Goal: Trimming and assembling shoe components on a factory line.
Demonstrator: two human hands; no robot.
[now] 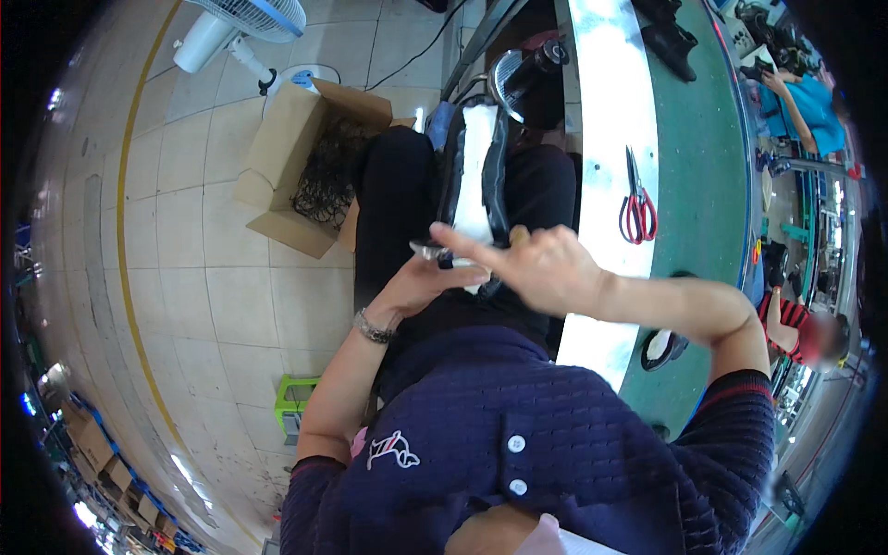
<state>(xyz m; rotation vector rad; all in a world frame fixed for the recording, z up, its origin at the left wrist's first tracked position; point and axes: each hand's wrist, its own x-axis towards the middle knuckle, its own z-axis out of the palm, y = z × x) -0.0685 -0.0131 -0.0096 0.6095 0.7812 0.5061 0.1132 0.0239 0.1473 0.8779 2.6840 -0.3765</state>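
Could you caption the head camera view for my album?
Left hand and right hand at the near end of a long black-and-white piece, red-handled scissors to the right.

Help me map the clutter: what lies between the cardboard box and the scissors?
In the head view, the person's legs lie between the cardboard box and the scissors; a black piece with a white middle sits between the legs.

From here I count one left hand (422, 279), one right hand (555, 268), one fan (257, 13) and one pair of scissors (635, 192). I see two white shirt buttons (518, 443).
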